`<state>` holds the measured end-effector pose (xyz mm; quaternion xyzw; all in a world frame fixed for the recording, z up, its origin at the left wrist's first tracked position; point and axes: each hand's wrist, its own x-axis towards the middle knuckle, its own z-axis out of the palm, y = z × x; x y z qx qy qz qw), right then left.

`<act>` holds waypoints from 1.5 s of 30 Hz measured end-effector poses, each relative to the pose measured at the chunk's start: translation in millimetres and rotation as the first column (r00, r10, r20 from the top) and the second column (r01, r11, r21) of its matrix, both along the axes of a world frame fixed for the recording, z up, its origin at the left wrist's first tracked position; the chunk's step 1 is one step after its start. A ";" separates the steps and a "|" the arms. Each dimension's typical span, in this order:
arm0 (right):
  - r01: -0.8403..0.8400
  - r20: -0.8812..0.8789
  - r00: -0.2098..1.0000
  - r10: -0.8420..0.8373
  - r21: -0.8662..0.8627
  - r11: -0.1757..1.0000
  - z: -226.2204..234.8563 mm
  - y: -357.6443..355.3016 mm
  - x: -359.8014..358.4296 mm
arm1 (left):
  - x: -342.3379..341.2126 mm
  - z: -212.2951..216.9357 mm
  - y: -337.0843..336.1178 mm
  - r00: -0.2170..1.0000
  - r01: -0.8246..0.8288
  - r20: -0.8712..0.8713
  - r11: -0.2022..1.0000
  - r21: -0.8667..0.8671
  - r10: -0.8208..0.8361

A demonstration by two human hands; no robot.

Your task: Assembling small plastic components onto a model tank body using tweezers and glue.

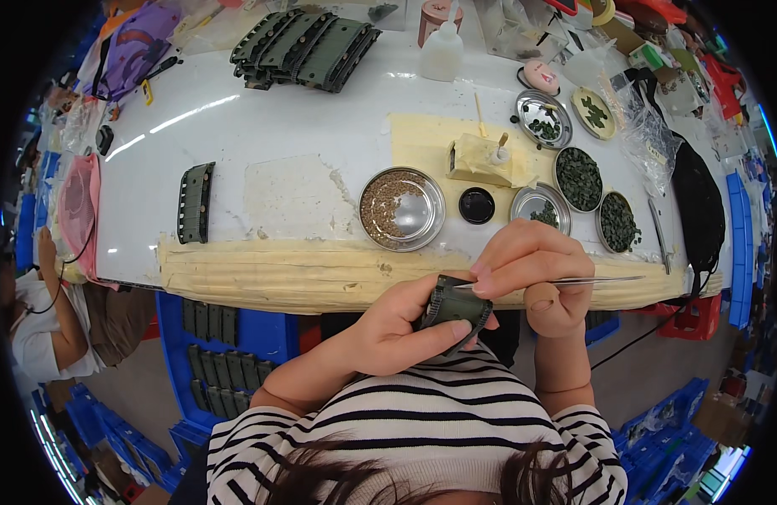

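Close to the table's near edge, my left hand [395, 330] grips a dark green curved part [458, 310] with ridged edges, its thumb across the face. My right hand [536, 268] pinches a pair of thin metal tweezers [603, 279]. Their tip reaches the upper edge of the green part, and whether they hold anything there is too small to tell. One finger of that hand has a beige cover on it. A similar green part [196, 202] lies alone on the left of the table, and a stack of them [306, 50] sits at the back.
A round metal dish [419, 220] of brown grains stands beyond my hands. Beside it are a small black-filled dish [477, 205] and a taped block [489, 162]. To the right, dark green chips [579, 178] fill tins. A blue crate [176, 353] with more parts sits below left; another person [56, 328] is at far left.
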<state>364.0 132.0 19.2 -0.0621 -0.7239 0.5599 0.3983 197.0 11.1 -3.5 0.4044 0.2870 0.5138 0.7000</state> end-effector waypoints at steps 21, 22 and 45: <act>0.044 0.077 0.996 -0.052 0.100 0.994 5.9 -4.6 -0.4 | 2.4 -5.5 -0.6 1.000 -0.006 0.012 0.999 0.046 0.006; 0.042 0.084 0.995 -0.048 0.076 0.996 8.1 -6.3 -0.5 | 2.7 -6.1 -0.4 1.000 -0.006 0.017 0.998 0.057 0.005; -0.183 -0.014 0.983 0.183 -0.162 0.970 0.9 12.2 7.3 | -21.1 7.8 14.5 0.905 0.382 0.234 0.921 -0.079 -0.355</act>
